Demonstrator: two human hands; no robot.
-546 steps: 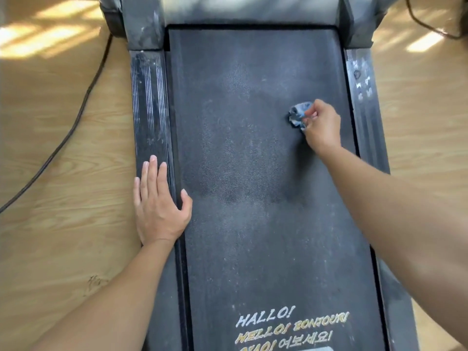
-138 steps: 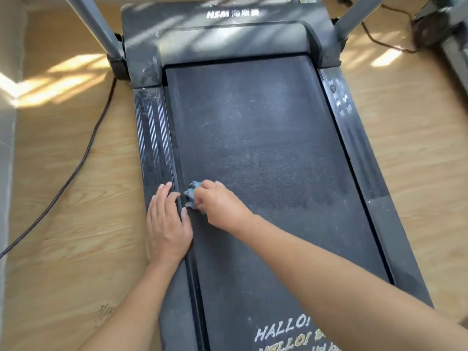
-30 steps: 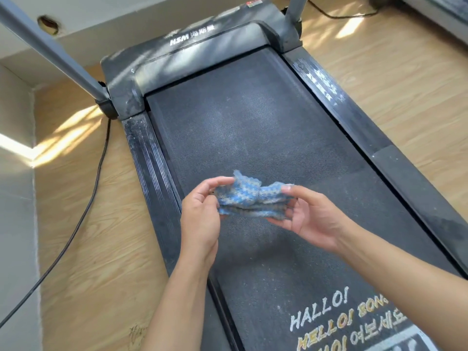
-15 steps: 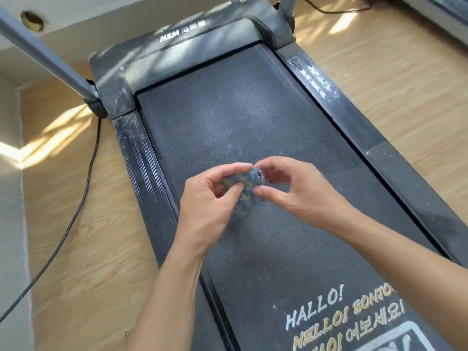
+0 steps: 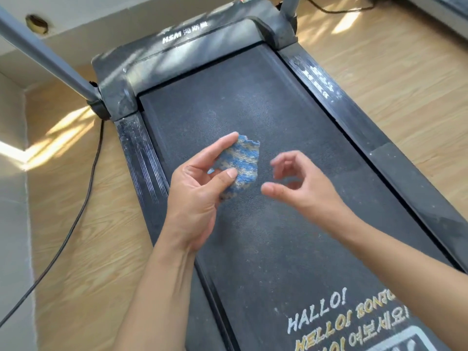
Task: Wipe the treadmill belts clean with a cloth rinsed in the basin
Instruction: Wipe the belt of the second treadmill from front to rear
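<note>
The left hand (image 5: 195,196) alone now pinches the blue cloth (image 5: 244,163) between thumb and fingers above the belt (image 5: 278,110). The right hand (image 5: 304,183) has let go, loosely curled and empty beside it.

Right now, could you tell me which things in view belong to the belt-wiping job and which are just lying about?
For the job:
- blue cloth, pinched in the left hand
- right hand, holding nothing
- treadmill belt

Just lying about:
- black cable on the wooden floor

The basin is not in view.
</note>
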